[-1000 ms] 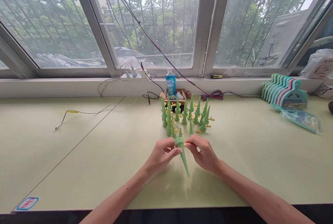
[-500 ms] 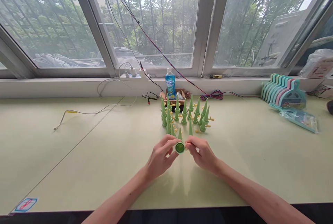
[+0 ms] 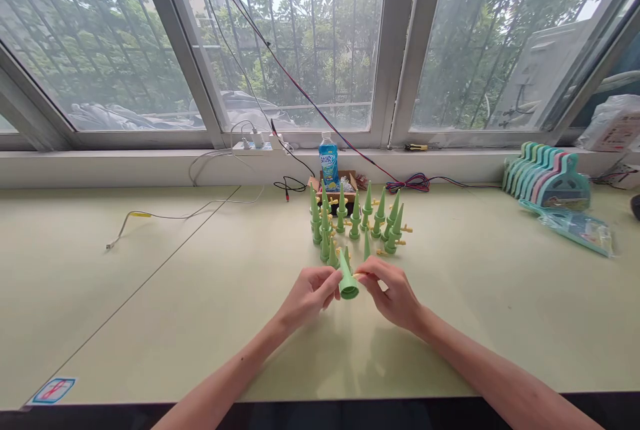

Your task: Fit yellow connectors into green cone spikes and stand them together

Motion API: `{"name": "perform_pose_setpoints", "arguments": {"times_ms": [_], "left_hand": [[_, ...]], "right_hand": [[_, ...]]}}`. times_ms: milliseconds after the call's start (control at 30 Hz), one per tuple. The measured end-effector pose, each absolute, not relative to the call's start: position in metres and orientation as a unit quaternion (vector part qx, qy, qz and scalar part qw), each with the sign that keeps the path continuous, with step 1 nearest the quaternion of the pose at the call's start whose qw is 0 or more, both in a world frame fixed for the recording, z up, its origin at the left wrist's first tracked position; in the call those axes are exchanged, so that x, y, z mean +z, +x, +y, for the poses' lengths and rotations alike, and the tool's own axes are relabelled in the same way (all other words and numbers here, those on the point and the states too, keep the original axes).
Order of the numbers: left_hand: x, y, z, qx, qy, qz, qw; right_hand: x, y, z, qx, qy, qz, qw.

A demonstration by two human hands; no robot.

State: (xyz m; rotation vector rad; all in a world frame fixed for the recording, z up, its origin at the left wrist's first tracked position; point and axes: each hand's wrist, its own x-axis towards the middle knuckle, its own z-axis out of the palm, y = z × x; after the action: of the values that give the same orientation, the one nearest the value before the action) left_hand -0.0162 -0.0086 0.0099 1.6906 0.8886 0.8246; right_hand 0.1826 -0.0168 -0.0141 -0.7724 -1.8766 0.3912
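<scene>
Fingers of the right hand mostly hide a yellow piece.

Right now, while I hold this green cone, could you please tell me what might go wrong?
The left hand pinches the green cone by its side, so the cone could twist or slip. The right hand pinches a small yellow piece at the cone's other side; mostly covered, it might be dropped or sit crooked unnoticed. Upright green cones stand just beyond both hands, so a knuckle could knock one over.
</scene>
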Motion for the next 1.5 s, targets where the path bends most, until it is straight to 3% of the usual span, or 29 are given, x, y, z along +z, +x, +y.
{"name": "perform_pose_setpoints", "arguments": {"times_ms": [167,400,667,933,1167,1300,1500], "left_hand": [[0.008,-0.017,-0.007,0.318,0.679,0.34,0.568],[0.006,-0.019,-0.007,0.329,0.69,0.327,0.556],[0.002,-0.017,-0.01,0.411,0.81,0.296,0.296],[-0.009,-0.022,-0.007,0.403,0.859,0.263,0.176],[-0.013,-0.026,-0.004,0.412,0.885,0.216,0.001],[-0.01,-0.023,-0.006,0.433,0.866,0.248,0.035],[-0.002,-0.016,-0.009,0.441,0.783,0.356,0.256]], "right_hand": [[-0.015,0.182,-0.018,0.161,-0.311,-0.79,0.503],[-0.016,0.182,-0.017,0.162,-0.312,-0.796,0.493],[-0.021,0.183,-0.014,0.182,-0.328,-0.801,0.467],[-0.023,0.183,-0.014,0.184,-0.338,-0.806,0.449],[-0.02,0.179,-0.015,0.226,-0.367,-0.791,0.433],[-0.017,0.178,-0.015,0.223,-0.363,-0.779,0.461],[-0.016,0.18,-0.016,0.2,-0.365,-0.759,0.501]]}}
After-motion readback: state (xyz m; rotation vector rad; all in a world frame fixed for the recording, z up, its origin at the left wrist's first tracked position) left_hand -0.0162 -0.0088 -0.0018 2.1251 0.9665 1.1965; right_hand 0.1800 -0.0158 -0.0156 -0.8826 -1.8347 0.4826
